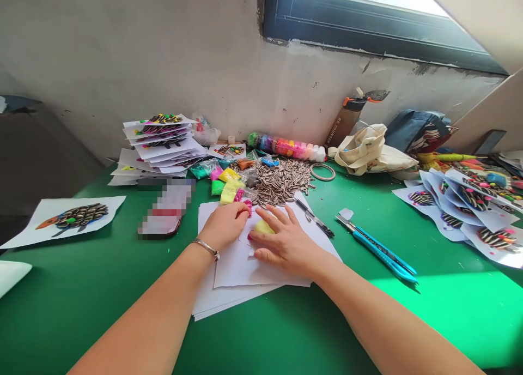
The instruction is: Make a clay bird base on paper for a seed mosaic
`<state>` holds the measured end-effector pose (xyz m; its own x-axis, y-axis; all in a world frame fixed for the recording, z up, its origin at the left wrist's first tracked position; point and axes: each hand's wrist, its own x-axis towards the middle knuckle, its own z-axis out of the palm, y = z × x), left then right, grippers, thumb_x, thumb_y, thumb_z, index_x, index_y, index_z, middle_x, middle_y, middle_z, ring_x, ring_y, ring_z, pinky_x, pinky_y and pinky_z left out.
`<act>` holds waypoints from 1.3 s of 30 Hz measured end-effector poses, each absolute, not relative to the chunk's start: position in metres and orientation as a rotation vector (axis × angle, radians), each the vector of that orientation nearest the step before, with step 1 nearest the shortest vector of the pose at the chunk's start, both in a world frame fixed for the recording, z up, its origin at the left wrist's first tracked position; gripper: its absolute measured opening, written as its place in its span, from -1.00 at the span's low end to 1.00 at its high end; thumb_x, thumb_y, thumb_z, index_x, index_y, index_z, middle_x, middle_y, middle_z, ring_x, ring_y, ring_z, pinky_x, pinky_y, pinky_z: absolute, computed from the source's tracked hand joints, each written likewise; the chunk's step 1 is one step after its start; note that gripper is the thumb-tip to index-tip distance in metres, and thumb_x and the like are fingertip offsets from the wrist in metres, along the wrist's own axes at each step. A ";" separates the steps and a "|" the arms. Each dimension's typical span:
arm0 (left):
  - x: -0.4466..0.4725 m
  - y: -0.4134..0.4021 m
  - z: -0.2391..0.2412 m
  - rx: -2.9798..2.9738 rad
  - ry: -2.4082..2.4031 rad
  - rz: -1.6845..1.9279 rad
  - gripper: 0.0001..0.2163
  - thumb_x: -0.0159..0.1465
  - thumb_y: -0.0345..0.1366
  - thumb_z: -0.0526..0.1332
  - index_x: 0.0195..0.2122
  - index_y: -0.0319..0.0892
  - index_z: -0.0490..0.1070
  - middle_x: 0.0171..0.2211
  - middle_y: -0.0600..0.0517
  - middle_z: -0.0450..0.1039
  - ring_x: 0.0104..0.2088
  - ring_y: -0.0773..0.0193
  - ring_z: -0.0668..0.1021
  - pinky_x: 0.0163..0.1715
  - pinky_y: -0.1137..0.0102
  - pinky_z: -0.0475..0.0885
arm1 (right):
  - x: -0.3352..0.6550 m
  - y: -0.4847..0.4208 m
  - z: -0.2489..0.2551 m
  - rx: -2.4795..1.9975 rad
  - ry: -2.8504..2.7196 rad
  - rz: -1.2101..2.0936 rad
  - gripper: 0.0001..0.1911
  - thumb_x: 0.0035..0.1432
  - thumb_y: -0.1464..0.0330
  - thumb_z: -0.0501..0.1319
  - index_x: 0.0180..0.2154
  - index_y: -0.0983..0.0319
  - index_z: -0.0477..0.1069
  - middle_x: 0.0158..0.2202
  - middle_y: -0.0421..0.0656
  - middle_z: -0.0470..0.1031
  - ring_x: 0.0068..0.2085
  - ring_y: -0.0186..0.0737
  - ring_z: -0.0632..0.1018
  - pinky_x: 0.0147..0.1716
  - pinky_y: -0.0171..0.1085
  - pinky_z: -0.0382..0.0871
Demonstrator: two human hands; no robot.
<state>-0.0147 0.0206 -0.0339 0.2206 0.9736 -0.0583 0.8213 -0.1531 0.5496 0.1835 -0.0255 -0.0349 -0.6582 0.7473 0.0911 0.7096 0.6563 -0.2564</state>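
My right hand (286, 244) lies with its fingers spread over a patch of yellow clay (265, 226) on a sheet of white paper (261, 277). My left hand (224, 222), with a silver bangle on the wrist, rests at the sheet's upper left with its fingers curled together. What those fingers hold, if anything, is hidden. Just beyond them lie a crumpled pink piece (244, 200) and a pale yellow packet (231, 192). A black pen (314, 218) lies to the right of my right hand.
Sunflower seeds (278, 181) are heaped behind the paper. A blue pair of scissors or cutter (382, 253) lies at right. Stacked seed pictures (159, 146) stand at back left, more (469, 206) at right. A phone (163, 211), tape roll (322, 171) and cloth bag (370, 151) surround the work.
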 end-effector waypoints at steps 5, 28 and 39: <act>-0.016 0.021 -0.036 2.005 1.641 0.448 -0.74 0.25 -0.28 -0.01 -0.29 -0.07 0.50 -0.29 0.06 0.59 -0.29 0.18 0.55 -0.38 0.39 0.34 | 0.186 -0.023 -0.037 -1.231 -2.671 0.295 -0.50 0.31 -0.03 -0.05 0.16 -0.04 0.31 0.35 -0.07 0.05 0.34 0.16 0.03 0.20 0.36 -0.16; -0.014 0.019 -0.031 2.002 1.633 0.444 -0.74 0.24 -0.29 0.00 -0.29 -0.10 0.50 -0.37 0.03 0.58 -0.36 0.19 0.55 -0.41 0.39 0.34 | 0.181 -0.029 -0.033 -1.115 -2.724 0.300 -0.55 0.30 0.00 -0.01 0.06 0.01 0.41 0.32 -0.13 0.12 0.34 0.13 0.02 0.24 0.31 -0.23; -0.015 0.021 -0.035 1.989 1.621 0.457 -0.73 0.25 -0.25 0.00 -0.28 -0.12 0.50 -0.33 0.02 0.58 -0.37 0.20 0.55 -0.41 0.39 0.36 | 0.189 -0.027 -0.030 -1.060 -2.732 0.354 -0.54 0.29 -0.02 0.00 0.10 -0.03 0.38 0.35 -0.11 0.06 0.35 0.16 0.01 0.22 0.34 -0.25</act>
